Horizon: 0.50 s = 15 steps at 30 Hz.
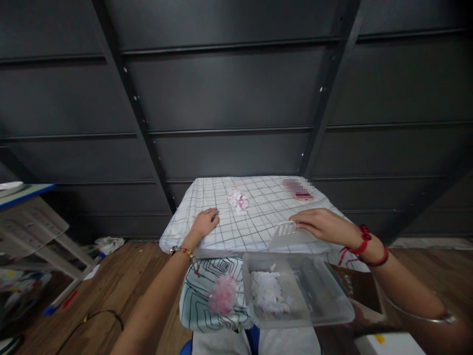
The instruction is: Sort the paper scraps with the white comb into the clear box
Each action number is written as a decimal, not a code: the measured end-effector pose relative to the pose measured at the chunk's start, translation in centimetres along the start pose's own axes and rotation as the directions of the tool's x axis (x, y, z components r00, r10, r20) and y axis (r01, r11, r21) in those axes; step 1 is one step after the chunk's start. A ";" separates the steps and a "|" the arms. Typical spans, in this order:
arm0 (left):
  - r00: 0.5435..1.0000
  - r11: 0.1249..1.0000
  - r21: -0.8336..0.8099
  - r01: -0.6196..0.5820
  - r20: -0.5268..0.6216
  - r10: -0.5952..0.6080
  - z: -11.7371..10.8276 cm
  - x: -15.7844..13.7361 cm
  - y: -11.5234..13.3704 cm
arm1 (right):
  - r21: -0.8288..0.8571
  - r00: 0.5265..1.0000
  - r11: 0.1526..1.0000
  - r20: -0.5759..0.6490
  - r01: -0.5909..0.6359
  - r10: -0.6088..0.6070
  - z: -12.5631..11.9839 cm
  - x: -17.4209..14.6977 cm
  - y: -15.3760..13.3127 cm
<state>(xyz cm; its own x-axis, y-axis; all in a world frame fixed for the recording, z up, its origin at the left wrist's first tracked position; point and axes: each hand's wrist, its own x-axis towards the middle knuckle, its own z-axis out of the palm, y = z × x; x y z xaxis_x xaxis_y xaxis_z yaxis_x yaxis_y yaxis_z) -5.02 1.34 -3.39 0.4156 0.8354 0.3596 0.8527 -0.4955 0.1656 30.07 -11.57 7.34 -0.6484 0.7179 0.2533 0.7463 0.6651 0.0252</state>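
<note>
My right hand [325, 227] pinches the top edge of a thin white card with slots cut along one end [286, 236]. The card hangs tilted over the table's front edge, just above a clear plastic bin [334, 308]. White paper-like scraps [269, 291] fill the bin's left part. My left hand [204, 223] rests closed on the checked tablecloth [254, 231], with a small dark bit showing at its fingertips that I cannot make out. Beyond and to the right of that hand lies a small heap of white and pink pieces [238, 199].
A bag of pink pieces [223, 294] lies on a patterned cloth [194, 305] left of the bin. A pink phone [303, 196] is at the table's back right. A dark panelled wall [236, 93] stands behind. Another table [33, 192] is at the left.
</note>
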 end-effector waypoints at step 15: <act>1.000 1.000 0.018 0.000 -0.004 0.000 -0.1 0.0 0.1 | -0.261 0.940 0.905 -0.023 -0.336 0.342 2.4 6.6 -1.3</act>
<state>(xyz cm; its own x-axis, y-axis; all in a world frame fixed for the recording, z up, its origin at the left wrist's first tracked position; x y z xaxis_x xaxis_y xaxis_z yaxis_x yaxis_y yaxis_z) -4.97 1.26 -3.29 0.4145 0.8344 0.3633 0.8581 -0.4913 0.1492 24.45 -7.23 6.68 -0.3507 0.8970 0.2690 0.9323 0.3073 0.1906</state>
